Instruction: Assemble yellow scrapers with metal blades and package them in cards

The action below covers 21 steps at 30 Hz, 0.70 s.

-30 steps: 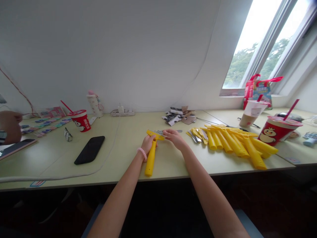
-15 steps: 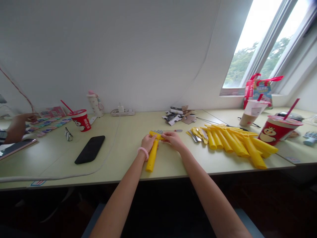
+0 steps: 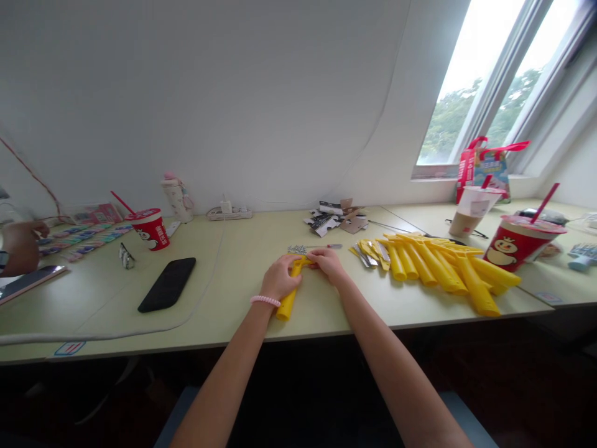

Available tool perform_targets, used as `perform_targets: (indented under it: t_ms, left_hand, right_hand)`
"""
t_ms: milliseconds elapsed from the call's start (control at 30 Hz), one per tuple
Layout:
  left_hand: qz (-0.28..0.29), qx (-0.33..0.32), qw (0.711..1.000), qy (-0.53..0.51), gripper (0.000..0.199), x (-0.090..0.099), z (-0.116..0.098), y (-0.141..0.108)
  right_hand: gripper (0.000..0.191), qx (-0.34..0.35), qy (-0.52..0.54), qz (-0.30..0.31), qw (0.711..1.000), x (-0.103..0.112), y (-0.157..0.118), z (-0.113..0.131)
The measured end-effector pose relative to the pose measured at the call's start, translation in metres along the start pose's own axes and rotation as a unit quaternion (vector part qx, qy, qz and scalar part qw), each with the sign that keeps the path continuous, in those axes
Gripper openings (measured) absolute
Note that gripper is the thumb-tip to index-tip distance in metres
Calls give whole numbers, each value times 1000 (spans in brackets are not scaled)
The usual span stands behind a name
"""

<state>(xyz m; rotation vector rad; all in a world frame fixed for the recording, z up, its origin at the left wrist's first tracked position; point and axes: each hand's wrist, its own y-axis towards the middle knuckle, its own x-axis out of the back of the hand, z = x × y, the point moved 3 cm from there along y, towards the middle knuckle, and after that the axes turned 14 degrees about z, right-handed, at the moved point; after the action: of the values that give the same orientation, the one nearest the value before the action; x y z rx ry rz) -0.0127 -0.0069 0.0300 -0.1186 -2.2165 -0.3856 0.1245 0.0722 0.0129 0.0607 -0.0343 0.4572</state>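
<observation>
My left hand [image 3: 280,277], with a pink coil band at the wrist, is closed round the upper part of a yellow T-shaped scraper handle [image 3: 286,306]. The handle's tube points toward me, near the table's front edge. With closed fingers my right hand [image 3: 325,261] grips the right end of the same handle's crosspiece; whether a small part is pinched there too is hidden. Just beyond the hands lies a pile of small metal screws [image 3: 295,249]. A screwdriver [image 3: 333,246] rests right of the pile, its grip pointing right.
Several more yellow handles [image 3: 424,264] are heaped at right, beside yellow-and-metal blade pieces [image 3: 371,252]. Cardboard scraps [image 3: 333,218] lie at the back. Red cups [image 3: 152,230] stand on both sides; a black phone [image 3: 168,285] and cable lie left. Another person's hand [image 3: 21,242] shows far left.
My left hand has shifted from the crosspiece's left end over the top of the tube, covering more of the handle. My right hand stays at the right end.
</observation>
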Motion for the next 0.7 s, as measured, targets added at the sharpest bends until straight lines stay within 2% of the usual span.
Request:
perform_targets:
  t_ms: [100, 300, 400, 700]
  left_hand:
    - [18, 6, 997, 81, 48, 1, -9, -2]
    - [89, 62, 972, 210, 51, -3, -26, -3]
    - [104, 73, 965, 229, 55, -8, -32, -3]
    - [97, 105, 964, 225, 61, -11, -34, -5]
  right_hand:
    - [11, 11, -17, 5, 1000, 0, 0, 0]
    - [12, 13, -29, 1, 999, 0, 0, -3]
    - [13, 8, -35, 2, 999, 0, 0, -3]
    - [12, 6, -13, -5, 1000, 0, -3, 1]
